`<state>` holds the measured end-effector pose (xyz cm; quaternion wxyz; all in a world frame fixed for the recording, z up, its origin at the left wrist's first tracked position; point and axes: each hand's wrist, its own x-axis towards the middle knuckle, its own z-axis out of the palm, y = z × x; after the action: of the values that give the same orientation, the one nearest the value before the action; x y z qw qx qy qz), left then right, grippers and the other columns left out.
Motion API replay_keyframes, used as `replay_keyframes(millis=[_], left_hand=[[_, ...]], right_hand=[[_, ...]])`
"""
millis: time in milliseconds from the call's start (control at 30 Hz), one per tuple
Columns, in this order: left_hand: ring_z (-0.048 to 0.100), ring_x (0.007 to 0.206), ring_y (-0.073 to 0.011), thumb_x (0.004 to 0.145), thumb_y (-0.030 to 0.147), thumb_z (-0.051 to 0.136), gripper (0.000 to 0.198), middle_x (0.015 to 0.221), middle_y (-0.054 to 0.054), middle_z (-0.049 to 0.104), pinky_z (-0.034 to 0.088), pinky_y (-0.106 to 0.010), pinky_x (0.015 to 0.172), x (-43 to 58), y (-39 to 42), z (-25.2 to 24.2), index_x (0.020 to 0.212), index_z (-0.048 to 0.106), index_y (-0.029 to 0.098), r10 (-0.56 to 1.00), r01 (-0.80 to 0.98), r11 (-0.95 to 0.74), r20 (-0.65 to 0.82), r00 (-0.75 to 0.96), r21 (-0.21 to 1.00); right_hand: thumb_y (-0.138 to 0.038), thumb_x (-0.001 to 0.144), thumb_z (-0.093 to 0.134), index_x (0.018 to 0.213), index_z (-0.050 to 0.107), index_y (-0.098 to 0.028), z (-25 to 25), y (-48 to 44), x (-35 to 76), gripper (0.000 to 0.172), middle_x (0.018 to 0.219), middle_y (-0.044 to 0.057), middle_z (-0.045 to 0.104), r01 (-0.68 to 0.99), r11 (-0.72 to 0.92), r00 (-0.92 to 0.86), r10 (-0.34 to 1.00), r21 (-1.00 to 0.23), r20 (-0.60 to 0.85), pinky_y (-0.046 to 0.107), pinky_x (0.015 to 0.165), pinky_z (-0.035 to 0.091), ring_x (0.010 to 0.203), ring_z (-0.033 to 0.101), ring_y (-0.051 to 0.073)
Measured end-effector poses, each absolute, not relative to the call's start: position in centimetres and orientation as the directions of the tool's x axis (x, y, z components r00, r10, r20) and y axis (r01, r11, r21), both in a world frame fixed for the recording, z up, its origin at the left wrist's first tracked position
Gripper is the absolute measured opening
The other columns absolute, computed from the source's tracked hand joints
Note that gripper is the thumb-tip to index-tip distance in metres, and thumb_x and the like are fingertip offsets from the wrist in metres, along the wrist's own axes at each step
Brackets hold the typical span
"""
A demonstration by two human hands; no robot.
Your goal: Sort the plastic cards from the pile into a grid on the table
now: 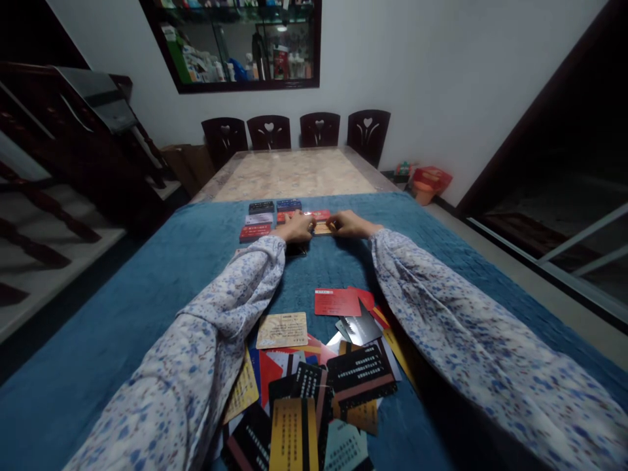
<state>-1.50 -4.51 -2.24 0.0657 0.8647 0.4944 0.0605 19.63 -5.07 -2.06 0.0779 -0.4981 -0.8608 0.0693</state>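
Observation:
Both my arms, in flowered sleeves, reach far out over a blue cloth (147,307). My left hand (296,228) and my right hand (351,224) meet at a small gold-coloured card stack (322,227), with the fingers of each closed on its ends. The stack lies in a row of sorted card piles: a dark pile (261,207), a blue pile (289,205) and a red pile (255,231). Close to me lies a loose heap of mixed cards (314,386), with a red card (336,302) and a beige card (283,330) on top.
The blue cloth covers the near part of a long table; its far part is bare marbled top (294,173). Several dark chairs (318,129) stand at the far end. A staircase (59,170) rises on the left, and a red bag (429,180) sits on the floor right.

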Motion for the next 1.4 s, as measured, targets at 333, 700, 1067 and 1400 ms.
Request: replay_keyframes(millis=[333,700,1067,1400], left_hand=[[0.036,0.137,-0.0407,0.074,0.018,0.063,0.044,0.125,-0.014,0.067,0.030,-0.069,0.112,-1.2,-5.6,-2.0,0.117,0.070,0.024,0.872,0.862,-0.485,0.002,0.490,0.145],[0.036,0.138,-0.0383,0.085,0.020,0.054,0.036,0.134,-0.015,0.063,0.031,-0.064,0.107,-1.6,-7.3,-1.7,0.117,0.071,0.024,0.817,0.818,-0.572,0.131,0.562,0.056],[0.041,0.137,-0.0383,0.087,0.019,0.056,0.037,0.136,-0.016,0.063,0.030,-0.065,0.105,-3.2,-10.3,-1.9,0.122,0.069,0.021,0.720,0.741,-0.670,0.209,0.662,-0.041],[0.048,0.130,-0.0365,0.095,0.023,0.054,0.025,0.125,-0.016,0.068,0.030,-0.061,0.104,-4.7,-14.9,-2.4,0.110,0.074,0.020,0.553,0.616,-0.785,0.375,0.744,-0.062]], right_hand=[[-0.019,0.073,0.067,0.107,0.078,-0.016,-2.3,-5.0,19.4,0.036,0.092,0.005,0.077,0.863,0.470,-0.463,0.883,-0.185,0.083,0.021,0.072,0.044,0.082,0.066,0.018],[-0.020,0.084,0.060,0.110,0.079,-0.013,-2.5,-5.4,19.1,0.032,0.101,0.010,0.078,0.868,0.481,-0.469,0.876,-0.128,0.111,0.023,0.079,0.047,0.087,0.068,0.020],[-0.024,0.084,0.067,0.131,0.069,-0.011,-3.2,-5.9,21.1,0.049,0.128,0.018,0.067,0.843,0.523,-0.497,0.847,-0.125,0.191,0.034,0.099,0.051,0.109,0.067,0.027],[-0.023,0.084,0.067,0.130,0.067,-0.017,-4.0,-9.1,21.2,0.046,0.130,0.017,0.062,0.801,0.586,-0.529,0.790,-0.126,0.308,0.044,0.102,0.048,0.117,0.059,0.032]])
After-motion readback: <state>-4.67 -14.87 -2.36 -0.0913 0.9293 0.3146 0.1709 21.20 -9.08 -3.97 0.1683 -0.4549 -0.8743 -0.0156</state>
